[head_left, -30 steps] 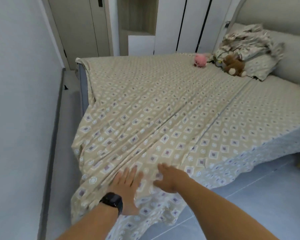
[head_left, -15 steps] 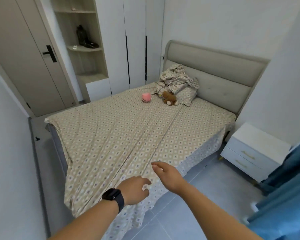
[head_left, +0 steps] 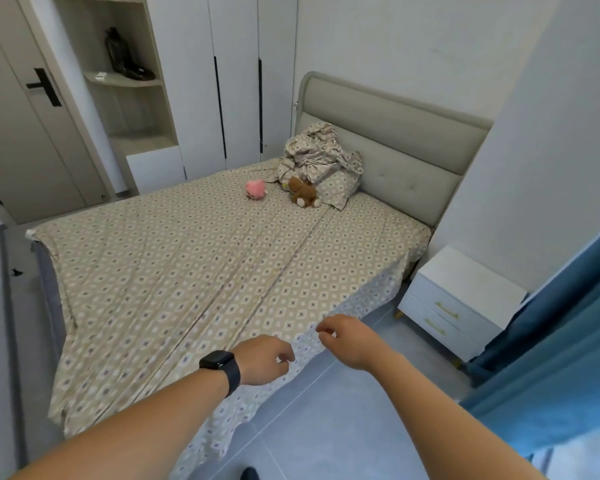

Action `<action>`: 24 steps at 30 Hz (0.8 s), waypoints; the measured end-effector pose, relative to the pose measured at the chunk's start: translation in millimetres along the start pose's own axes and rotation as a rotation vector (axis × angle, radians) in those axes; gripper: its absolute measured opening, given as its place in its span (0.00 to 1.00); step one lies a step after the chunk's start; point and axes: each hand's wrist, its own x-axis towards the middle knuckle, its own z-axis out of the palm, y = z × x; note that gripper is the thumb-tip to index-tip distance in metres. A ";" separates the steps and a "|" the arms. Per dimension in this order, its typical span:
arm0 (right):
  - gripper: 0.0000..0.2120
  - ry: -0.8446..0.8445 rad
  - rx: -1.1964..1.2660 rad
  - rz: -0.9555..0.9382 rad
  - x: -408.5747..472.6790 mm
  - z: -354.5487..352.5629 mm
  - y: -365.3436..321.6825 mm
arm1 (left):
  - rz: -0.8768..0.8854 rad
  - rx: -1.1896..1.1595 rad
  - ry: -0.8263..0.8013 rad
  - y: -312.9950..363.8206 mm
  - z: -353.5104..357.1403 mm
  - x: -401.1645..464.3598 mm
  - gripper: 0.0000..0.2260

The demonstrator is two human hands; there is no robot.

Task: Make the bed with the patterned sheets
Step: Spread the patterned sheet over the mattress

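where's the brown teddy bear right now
In the head view, the brown teddy bear lies near the headboard, between the pink plush toy and the pillow.

— Left hand [head_left: 262,360]?
— Reaching forward, fingers loosely curled, holding nothing; black smartwatch [head_left: 220,365] on wrist.
— Right hand [head_left: 349,337]?
— Extended too, bare forearm, fingers loosely curled, gripping nothing.

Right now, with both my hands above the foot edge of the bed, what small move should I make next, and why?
Probably lower both hands, left hand and right hand, and pinch the hanging edge of the beige diamond-patterned sheet. Long creases run down its middle and neither hand grips it, so a pull toward you should flatten it.
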 end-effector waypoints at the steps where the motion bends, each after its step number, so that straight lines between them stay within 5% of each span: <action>1: 0.17 -0.024 -0.033 0.003 11.0 -5.3 8.1 | 0.003 0.000 0.001 0.7 -3.5 16.5 0.15; 8: 0.17 -0.147 -0.209 0.051 91.1 -66.6 76.2 | 0.075 -0.052 -0.015 26.7 -37.7 155.8 0.15; 13: 0.18 -0.061 -0.258 0.050 143.7 -122.7 130.9 | 0.124 -0.025 -0.039 61.5 -67.1 253.2 0.15; 24: 0.16 -0.168 -0.326 -0.061 283.0 -222.2 319.1 | -0.157 -0.166 -0.078 114.7 -82.0 458.8 0.14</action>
